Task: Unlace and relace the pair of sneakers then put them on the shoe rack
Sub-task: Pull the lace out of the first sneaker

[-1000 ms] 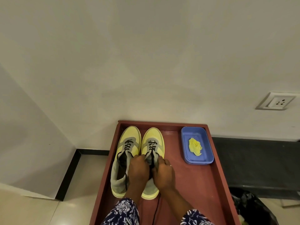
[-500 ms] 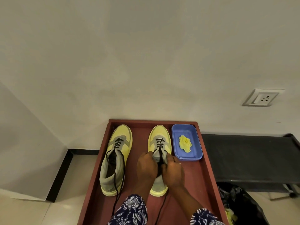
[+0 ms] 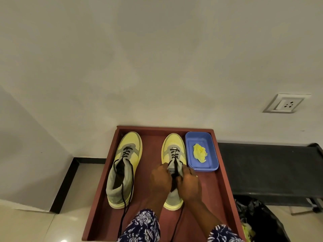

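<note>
Two yellow-and-grey sneakers stand toes-away on a reddish-brown table (image 3: pixel 220 186). The left sneaker (image 3: pixel 125 165) is untouched, its black lace loose and trailing off the near edge. On the right sneaker (image 3: pixel 173 147), both hands meet over the tongue. My left hand (image 3: pixel 160 180) grips the left side of the collar and lace. My right hand (image 3: pixel 189 185) grips the right side. Their fingers are curled round the black lace (image 3: pixel 174 154) and the shoe's opening. A lace end hangs down between my forearms.
A blue plastic tray (image 3: pixel 190 142) holding a crumpled yellow cloth (image 3: pixel 200 153) sits right of the right sneaker, almost touching it. A low black rack (image 3: pixel 267 168) runs along the wall to the right. A black bag (image 3: pixel 258 219) lies under it. The wall is directly behind.
The right sneaker has slid right, away from the left one, and now stands beside the blue tray. Both hands stayed on it.
</note>
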Available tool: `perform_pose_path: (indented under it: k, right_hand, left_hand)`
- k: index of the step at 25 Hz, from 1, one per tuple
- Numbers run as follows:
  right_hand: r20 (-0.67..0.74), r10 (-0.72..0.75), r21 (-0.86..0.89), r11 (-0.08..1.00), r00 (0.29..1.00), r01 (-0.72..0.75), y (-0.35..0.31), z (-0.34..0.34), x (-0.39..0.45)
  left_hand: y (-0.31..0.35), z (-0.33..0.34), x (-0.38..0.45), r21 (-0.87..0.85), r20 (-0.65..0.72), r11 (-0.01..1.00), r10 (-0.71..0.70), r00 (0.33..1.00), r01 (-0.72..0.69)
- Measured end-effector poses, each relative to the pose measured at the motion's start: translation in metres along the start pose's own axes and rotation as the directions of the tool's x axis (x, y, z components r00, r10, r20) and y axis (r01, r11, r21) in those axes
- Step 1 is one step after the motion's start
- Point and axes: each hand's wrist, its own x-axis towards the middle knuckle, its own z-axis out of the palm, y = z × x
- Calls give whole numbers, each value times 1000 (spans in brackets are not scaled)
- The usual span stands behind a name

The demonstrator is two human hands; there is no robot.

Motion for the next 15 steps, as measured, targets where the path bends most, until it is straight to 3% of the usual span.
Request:
perform_pose_path:
  k: [4, 7, 9, 11, 15]
  right_hand:
    - [-108, 27, 18, 1000, 994, -25, -10, -7, -2]
    - [-264, -9, 80, 996, 964, 32, -30, -9, 1]
    - [-292, -60, 147, 983, 954, 107, -50, -6, 2]
    - [-252, -103, 195, 969, 962, 155, -70, 1, -1]
    - [-30, -145, 184, 972, 989, 149, -98, 26, -10]
  left_hand:
    - [-3, -7, 5, -47, 33, 999, 27, 999, -26]
    - [-13, -23, 11, -26, -64, 993, 116, 991, -118]
    - [-22, -42, 14, -55, -167, 990, 120, 979, -131]
    - [-33, -68, 16, -123, -266, 987, 72, 961, -108]
    - [-72, -102, 17, -123, -351, 992, -22, 936, -23]
